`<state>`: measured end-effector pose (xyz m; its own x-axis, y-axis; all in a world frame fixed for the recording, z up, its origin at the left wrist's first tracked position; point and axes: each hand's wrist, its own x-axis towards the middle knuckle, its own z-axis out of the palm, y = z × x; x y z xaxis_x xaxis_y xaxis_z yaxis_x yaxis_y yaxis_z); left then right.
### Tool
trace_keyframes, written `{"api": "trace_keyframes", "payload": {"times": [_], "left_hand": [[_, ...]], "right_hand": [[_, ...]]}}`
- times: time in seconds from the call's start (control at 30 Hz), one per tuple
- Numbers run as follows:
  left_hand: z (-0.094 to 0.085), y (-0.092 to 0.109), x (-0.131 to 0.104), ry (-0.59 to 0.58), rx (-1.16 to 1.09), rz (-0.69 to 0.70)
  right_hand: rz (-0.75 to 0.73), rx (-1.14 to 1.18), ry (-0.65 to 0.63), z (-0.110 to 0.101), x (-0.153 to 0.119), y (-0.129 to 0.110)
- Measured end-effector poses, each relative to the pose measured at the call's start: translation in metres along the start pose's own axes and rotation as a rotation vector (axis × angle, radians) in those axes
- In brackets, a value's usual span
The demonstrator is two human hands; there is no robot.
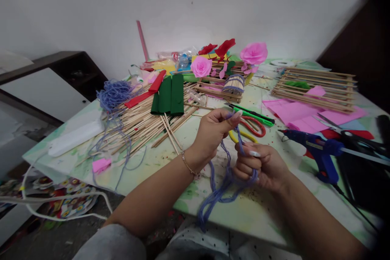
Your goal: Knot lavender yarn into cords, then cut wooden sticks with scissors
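Observation:
Strands of blue-purple yarn [216,195] hang in loops between my hands over the table's front edge. My left hand [215,134], with a bracelet at the wrist, pinches the yarn at its upper end. Lower and to the right, my right hand [256,164] is closed round the same strands, its thumb pressed on them. A short stretch of yarn runs between the two hands. Just behind them lie scissors with red and yellow handles [257,128], partly hidden by my fingers, and a green cutter [263,120].
Wooden sticks [137,124], green rolled paper [176,95] and a yarn heap [114,95] lie left. Pink flowers [253,53] stand behind. At right are a blue glue gun [323,150], stick frame [317,89] and pink paper [292,111]. A white power strip [76,136] lies far left.

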<state>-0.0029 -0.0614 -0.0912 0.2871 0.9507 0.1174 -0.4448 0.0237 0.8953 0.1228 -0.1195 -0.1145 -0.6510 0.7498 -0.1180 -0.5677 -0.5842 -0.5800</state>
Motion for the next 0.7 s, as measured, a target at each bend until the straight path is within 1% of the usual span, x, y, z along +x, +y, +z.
{"api": "trace_keyframes", "payload": {"times": [0.07, 0.13, 0.2, 0.3, 0.37, 0.47, 0.6, 0.63, 0.7], "left_hand": [[0.000, -0.002, 0.001, -0.013, 0.022, 0.020], [-0.002, -0.005, 0.002, -0.016, 0.076, 0.066], [-0.003, -0.006, 0.002, -0.026, 0.170, 0.142], [-0.005, -0.004, 0.000, -0.069, 0.323, 0.259], [-0.007, -0.001, 0.000, -0.096, 0.390, 0.308], [-0.010, 0.002, 0.001, -0.089, 0.425, 0.316], [-0.011, 0.001, 0.005, -0.052, 0.420, 0.274], [-0.011, 0.001, 0.006, -0.045, 0.416, 0.268], [-0.011, 0.001, 0.006, -0.028, 0.413, 0.268]], "right_hand": [[-0.028, 0.017, -0.008, 0.001, 0.001, 0.002], [-0.104, -0.006, 0.056, 0.003, 0.002, 0.004], [-0.168, -0.036, 0.136, 0.004, 0.002, 0.003], [-0.192, -0.074, 0.209, 0.004, 0.001, 0.003], [-0.191, -0.113, 0.237, 0.003, 0.001, 0.002], [-0.205, -0.232, 0.271, 0.001, 0.001, 0.001], [-0.338, -0.408, 0.358, 0.002, 0.001, -0.003], [-0.359, -0.420, 0.356, 0.002, 0.001, -0.003], [-0.352, -0.416, 0.323, 0.004, 0.000, -0.005]]}}
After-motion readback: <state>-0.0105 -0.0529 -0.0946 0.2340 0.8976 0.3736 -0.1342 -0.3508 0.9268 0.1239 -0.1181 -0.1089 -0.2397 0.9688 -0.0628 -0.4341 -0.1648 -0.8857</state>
